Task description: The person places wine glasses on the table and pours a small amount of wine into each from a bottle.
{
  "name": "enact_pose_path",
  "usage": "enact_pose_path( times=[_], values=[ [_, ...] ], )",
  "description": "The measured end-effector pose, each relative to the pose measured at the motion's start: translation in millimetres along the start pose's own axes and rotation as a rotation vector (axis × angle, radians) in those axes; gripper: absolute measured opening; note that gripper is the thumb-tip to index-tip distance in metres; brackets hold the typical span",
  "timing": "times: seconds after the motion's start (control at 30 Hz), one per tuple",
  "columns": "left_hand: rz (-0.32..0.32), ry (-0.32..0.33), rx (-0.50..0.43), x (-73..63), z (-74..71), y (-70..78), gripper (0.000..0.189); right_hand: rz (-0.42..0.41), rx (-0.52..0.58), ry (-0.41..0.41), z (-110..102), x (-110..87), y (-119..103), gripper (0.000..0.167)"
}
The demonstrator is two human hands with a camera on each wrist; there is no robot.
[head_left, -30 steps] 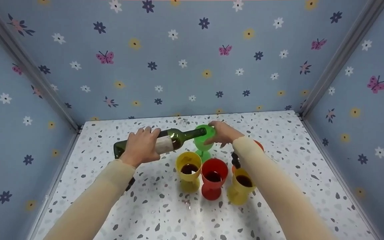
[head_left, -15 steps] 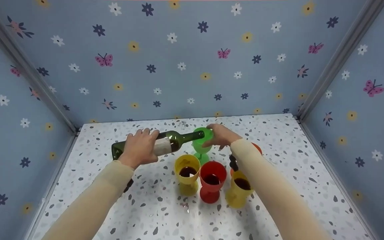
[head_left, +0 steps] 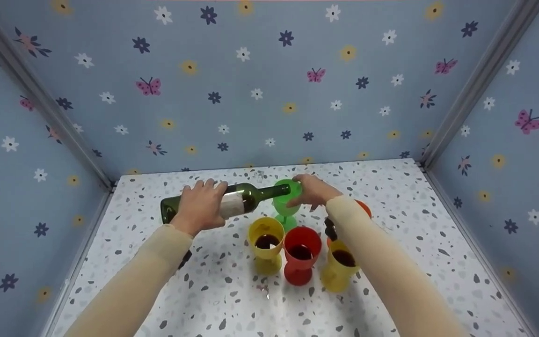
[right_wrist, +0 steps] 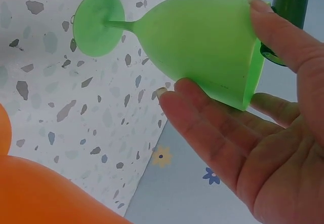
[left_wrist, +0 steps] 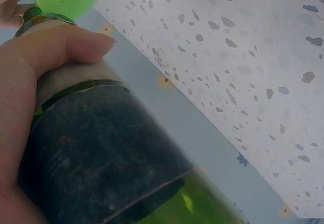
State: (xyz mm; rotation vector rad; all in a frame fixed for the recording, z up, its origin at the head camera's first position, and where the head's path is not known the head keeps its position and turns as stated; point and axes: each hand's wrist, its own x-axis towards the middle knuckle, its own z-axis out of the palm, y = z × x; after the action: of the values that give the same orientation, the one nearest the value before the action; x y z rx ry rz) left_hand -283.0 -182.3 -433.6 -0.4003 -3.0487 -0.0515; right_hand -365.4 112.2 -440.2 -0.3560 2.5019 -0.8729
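Note:
My left hand (head_left: 201,203) grips a green glass wine bottle (head_left: 232,204) round its labelled body. The bottle is tilted, its neck pointing right and its mouth at the rim of a green plastic goblet (head_left: 284,206). Whether wine is flowing cannot be made out. Thumb and fingers of my right hand (head_left: 318,189) hold the goblet's bowl near the rim. In the right wrist view, the goblet (right_wrist: 197,36) has its foot against the speckled table. The left wrist view shows the bottle's dark label (left_wrist: 101,143) below my thumb.
Nearer me stand a yellow goblet (head_left: 268,264), a red goblet (head_left: 298,274) and another yellow goblet (head_left: 336,276), each with dark liquid inside. My right sleeve partly hides an orange goblet (head_left: 364,206). A small wet spot (head_left: 263,288) lies on the speckled table (head_left: 213,304).
The bottle's base has risen slightly while its mouth stays at the green goblet. Both hands keep their holds. The head view has shifted a little.

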Motion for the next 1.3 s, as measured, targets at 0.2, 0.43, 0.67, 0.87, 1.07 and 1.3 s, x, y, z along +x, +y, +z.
enact_pose_path(
  times=[0.2,0.43,0.67,0.87,1.07,1.3],
  values=[
    [0.016,0.012,0.01,-0.1,-3.7,1.9,0.084,0.01,0.002,0.012,1.0,-2.2,0.0,0.089],
    [0.028,0.01,0.04,-2.1,-6.1,3.8,0.082,-0.007,-0.021,-0.009,2.0,-1.9,0.1,0.087],
    [0.039,0.009,0.069,-0.1,-8.5,4.9,0.082,0.003,0.009,-0.016,1.6,-1.8,0.0,0.088],
    [0.058,0.018,0.07,1.7,-10.6,5.4,0.084,-0.001,0.018,-0.006,2.4,-2.4,1.8,0.088],
    [0.068,0.011,0.076,1.9,-9.6,5.7,0.086,0.011,0.017,-0.006,4.7,-2.7,3.2,0.088],
    [0.075,0.036,0.11,4.3,-11.6,7.2,0.082,0.009,0.029,0.001,3.9,-3.8,3.5,0.087]
  ],
)
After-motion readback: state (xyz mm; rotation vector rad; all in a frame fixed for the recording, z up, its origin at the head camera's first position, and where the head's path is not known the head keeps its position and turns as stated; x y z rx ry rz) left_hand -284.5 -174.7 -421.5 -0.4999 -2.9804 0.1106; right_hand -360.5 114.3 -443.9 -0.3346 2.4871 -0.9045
